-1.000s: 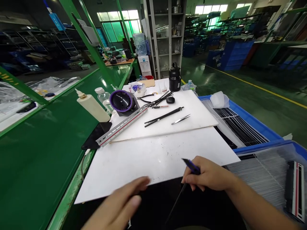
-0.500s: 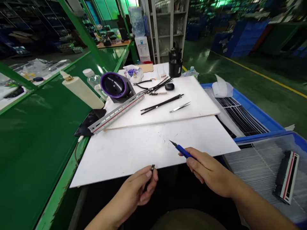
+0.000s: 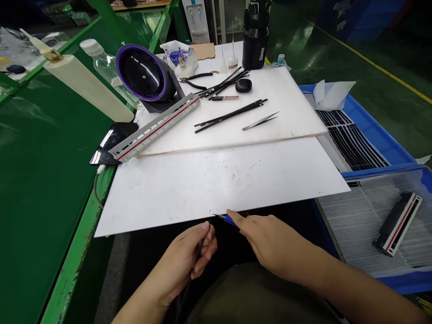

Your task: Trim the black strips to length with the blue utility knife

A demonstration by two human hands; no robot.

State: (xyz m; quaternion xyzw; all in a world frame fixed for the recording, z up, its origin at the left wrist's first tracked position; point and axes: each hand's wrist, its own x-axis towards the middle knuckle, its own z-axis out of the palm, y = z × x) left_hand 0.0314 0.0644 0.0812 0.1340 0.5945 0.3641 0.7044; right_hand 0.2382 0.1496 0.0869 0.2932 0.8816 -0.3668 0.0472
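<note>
My left hand (image 3: 185, 256) is closed with thumb against fingers on a thin black strip (image 3: 201, 246), whose tip just shows above the thumb; the rest hangs down past the palm. My right hand (image 3: 270, 243) grips a slim blue craft knife (image 3: 230, 220), index finger stretched along it. The knife's dark pointed tip faces left, close to the strip's end; whether they touch I cannot tell. Both hands are at the front edge of a white board (image 3: 162, 189), where small dark specks lie. Tweezers (image 3: 259, 121) and several black strips (image 3: 229, 116) rest farther back.
A white foam sheet (image 3: 290, 126) lies on the board. At left stand a purple-rimmed black fan (image 3: 143, 74), a slotted grey rail (image 3: 158, 128) and a white roll (image 3: 89, 87). Pliers (image 3: 197, 81) and a black bottle (image 3: 255, 47) are behind. Blue trays (image 3: 388, 135) flank the right.
My right hand has brought the knife down and left, its tip now beside the left hand. The strip's end in my left hand has turned narrower in view. The camera has tilted down.
</note>
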